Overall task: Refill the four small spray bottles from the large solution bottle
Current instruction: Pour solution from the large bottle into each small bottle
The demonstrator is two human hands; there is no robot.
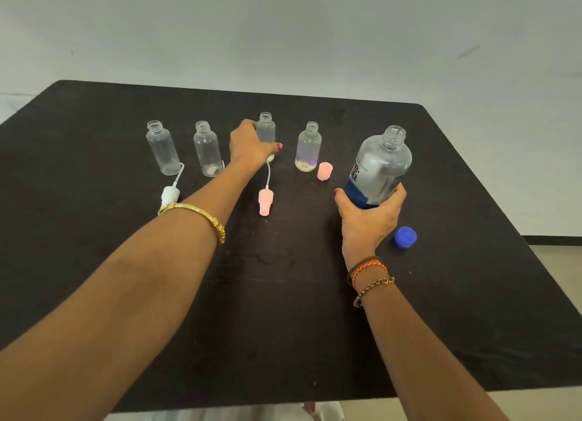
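Four small bottles stand uncapped in a row toward the table's (94,112) far edge; left hand (248,146) grasps the third bottle (266,127), right hand (368,219) clasps the open solution bottle (381,165) nearer the right edge. Narrow necks, wide mouth — a fast tilt likely overshoots; the light bottle could tip — loose pink sprayer (265,201) lies in the spill path

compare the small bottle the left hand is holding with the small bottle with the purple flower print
The small bottle in the left hand is plain clear plastic, while the flower-print bottle carries a purple pattern and a yellowish band at its base. The held bottle is gripped around its lower body; the flower-print bottle stands free, untouched. The held bottle sits a little farther back on the table. Both are upright, uncapped and similar in size.
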